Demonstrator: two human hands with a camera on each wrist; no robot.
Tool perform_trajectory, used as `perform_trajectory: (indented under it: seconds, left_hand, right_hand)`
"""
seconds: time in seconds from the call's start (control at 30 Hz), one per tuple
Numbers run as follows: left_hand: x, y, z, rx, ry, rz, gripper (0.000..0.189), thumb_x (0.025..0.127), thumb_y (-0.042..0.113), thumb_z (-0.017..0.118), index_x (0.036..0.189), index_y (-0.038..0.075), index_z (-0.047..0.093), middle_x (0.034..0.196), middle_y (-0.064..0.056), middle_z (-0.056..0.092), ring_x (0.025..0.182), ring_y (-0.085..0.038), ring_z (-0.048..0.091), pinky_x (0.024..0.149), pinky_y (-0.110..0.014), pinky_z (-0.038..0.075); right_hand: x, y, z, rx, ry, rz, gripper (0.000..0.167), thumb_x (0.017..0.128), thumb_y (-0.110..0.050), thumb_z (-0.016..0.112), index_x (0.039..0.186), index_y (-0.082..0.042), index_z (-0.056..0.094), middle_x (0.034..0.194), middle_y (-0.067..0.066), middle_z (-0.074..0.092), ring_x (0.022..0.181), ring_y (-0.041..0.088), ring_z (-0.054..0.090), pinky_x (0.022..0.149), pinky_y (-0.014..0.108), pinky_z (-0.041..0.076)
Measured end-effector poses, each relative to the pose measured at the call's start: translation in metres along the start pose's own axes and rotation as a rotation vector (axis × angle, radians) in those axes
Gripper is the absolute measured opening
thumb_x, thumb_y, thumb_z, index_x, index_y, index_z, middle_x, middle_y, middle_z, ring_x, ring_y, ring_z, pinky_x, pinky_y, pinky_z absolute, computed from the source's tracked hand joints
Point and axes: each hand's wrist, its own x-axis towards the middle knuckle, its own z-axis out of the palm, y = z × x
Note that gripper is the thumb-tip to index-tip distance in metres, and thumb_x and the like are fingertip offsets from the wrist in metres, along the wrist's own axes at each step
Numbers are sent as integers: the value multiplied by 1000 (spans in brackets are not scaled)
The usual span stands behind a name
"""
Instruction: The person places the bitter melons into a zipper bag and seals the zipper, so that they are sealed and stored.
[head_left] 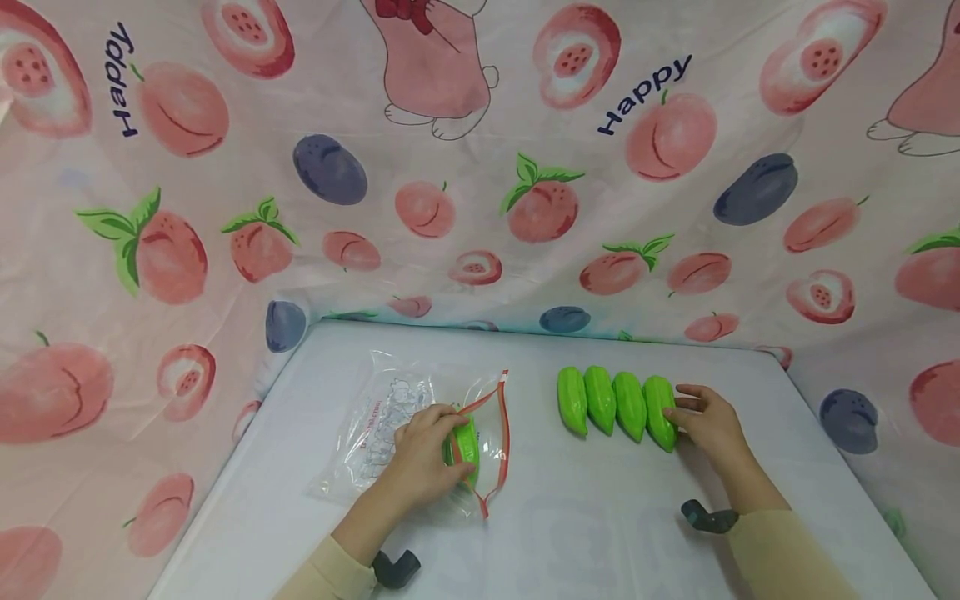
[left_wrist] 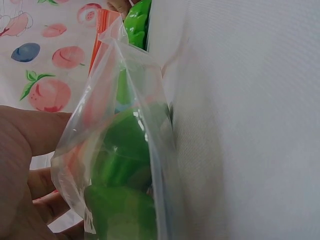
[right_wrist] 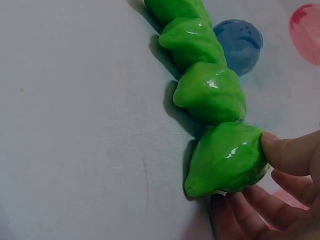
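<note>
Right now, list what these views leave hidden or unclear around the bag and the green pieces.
- Head view: left hand covers most of the green piece in the bag.
- Left wrist view: film blurs the green pieces; their count is unclear.
- Right wrist view: top edge cuts off the farthest piece of the row; right hand hides the nearest piece's far side.

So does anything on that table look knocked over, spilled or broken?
Nothing stands out. Four green toy pods lie in a neat row on the table, the right hand touching the end one. A fifth pod sits inside the clear zip bag under the left hand.
</note>
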Motion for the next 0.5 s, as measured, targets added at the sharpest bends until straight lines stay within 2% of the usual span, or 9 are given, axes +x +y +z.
perform_trajectory:
  seconds: [0.17, 0.5]
  left_hand:
    - [-1, -1, 0, 1, 3, -3, 65, 77, 28, 98, 136, 18, 72, 145, 1, 61, 143, -26, 53, 110, -58, 37]
    - [-1, 0, -1, 7, 7, -2, 64, 77, 28, 98, 135, 18, 72, 144, 1, 61, 142, -26, 53, 110, -59, 38]
  right_hand:
    - [-2, 0, 0, 24, -21, -6, 69, 106, -16, 67, 164, 1, 34, 159, 36, 45, 139, 51, 56, 88, 38, 66]
    - [-4, 0, 3, 19, -6, 9, 67, 106, -14, 66, 164, -1, 36, 158, 35, 46, 137, 50, 56, 89, 42, 66]
